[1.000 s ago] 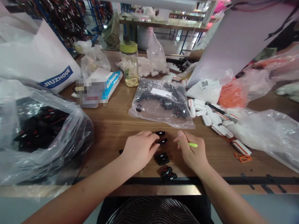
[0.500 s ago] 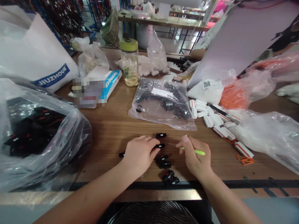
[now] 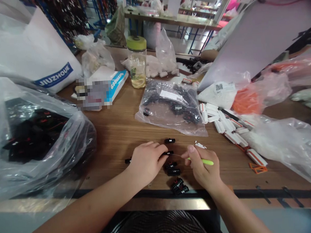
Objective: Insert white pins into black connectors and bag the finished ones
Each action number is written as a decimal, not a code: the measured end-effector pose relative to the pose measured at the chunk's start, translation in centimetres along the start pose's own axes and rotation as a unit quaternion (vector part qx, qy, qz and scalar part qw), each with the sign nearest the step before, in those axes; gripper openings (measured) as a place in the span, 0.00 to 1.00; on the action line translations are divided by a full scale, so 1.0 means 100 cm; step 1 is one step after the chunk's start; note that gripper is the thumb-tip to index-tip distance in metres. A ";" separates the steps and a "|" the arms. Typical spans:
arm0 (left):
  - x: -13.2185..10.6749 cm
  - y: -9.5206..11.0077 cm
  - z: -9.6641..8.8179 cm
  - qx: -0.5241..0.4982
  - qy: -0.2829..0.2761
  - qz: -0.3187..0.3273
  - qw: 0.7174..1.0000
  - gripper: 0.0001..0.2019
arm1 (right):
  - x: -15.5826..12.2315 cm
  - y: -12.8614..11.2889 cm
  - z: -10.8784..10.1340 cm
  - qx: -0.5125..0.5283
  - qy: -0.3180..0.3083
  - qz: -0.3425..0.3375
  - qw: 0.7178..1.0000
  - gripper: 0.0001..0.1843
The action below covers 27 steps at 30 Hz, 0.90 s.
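At the left of the frame a large clear bag of black parts (image 3: 34, 135) slumps on the wooden tabletop (image 3: 114, 133). Low in the centre the left hand (image 3: 146, 161) closes its grip on a small black connector (image 3: 167, 153), pinned at the fingertips against the tabletop, with loose black connectors (image 3: 173, 170) just below it. To its right the right hand (image 3: 204, 170) pinches a green-handled pick (image 3: 205, 161), whose thin tip reaches toward the small black connector, and white clips (image 3: 225, 124) lie further right.
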<state>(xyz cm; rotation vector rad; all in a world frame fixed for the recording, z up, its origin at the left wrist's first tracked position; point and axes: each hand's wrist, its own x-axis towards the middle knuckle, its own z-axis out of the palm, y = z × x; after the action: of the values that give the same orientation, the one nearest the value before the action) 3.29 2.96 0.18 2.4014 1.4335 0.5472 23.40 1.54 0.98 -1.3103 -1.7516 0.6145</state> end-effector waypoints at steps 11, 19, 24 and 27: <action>0.000 -0.001 0.001 -0.004 -0.003 0.001 1.000 0.03 | 0.000 0.001 0.001 -0.007 0.005 0.004 1.000 0.20; 0.000 0.000 -0.002 0.000 -0.008 0.002 1.000 0.03 | 0.003 -0.005 0.003 -0.009 -0.001 0.032 0.999 0.22; 0.000 0.000 -0.002 -0.002 -0.011 0.004 1.000 0.03 | 0.010 -0.005 0.004 0.009 0.000 0.105 0.994 0.25; 0.000 0.001 -0.001 0.000 -0.013 0.000 1.000 0.03 | 0.011 0.000 0.004 0.026 0.001 0.130 0.991 0.26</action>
<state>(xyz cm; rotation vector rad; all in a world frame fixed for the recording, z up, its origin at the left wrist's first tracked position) 3.29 2.89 0.35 2.3987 1.4227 0.5154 23.00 2.60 1.13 -1.5152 -1.5631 0.7985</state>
